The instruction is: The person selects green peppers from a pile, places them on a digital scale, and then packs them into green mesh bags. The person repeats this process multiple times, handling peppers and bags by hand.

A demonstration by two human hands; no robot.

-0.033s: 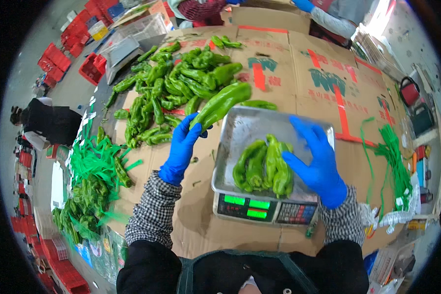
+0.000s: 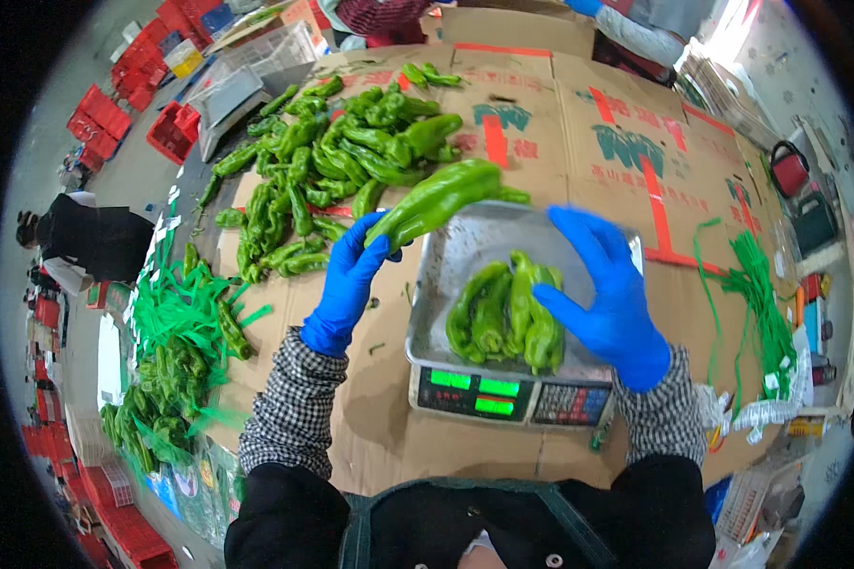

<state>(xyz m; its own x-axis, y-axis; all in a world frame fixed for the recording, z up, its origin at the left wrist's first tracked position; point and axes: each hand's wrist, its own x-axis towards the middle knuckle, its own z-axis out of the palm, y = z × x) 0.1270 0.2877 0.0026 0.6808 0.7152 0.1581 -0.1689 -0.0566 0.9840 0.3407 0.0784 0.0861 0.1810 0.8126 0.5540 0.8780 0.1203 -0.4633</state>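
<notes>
A long green pepper [image 2: 436, 201] is gripped at its near end by my blue-gloved left hand [image 2: 353, 266]; its other end reaches over the far left corner of the scale. Several green peppers [image 2: 508, 313] lie side by side on the metal tray [image 2: 579, 356] of the digital scale [image 2: 474, 394], whose green display is lit. My right hand [image 2: 609, 294], also blue-gloved, hovers by the tray's right side with fingers spread and nothing in it. Its thumb points toward the peppers; whether it touches them I cannot tell.
Loose peppers [image 2: 346, 152] are heaped at the far left of the cardboard-covered table [image 2: 541, 123]. Green ties [image 2: 185, 303] and bundled peppers [image 2: 166, 384] lie at left, more green ties [image 2: 764, 308] at right. Two people stand across the table; another person [image 2: 95, 237] is further left.
The pepper in my left hand sits slightly further right over the tray. My right hand has shifted a little left, and the whole view has moved slightly.
</notes>
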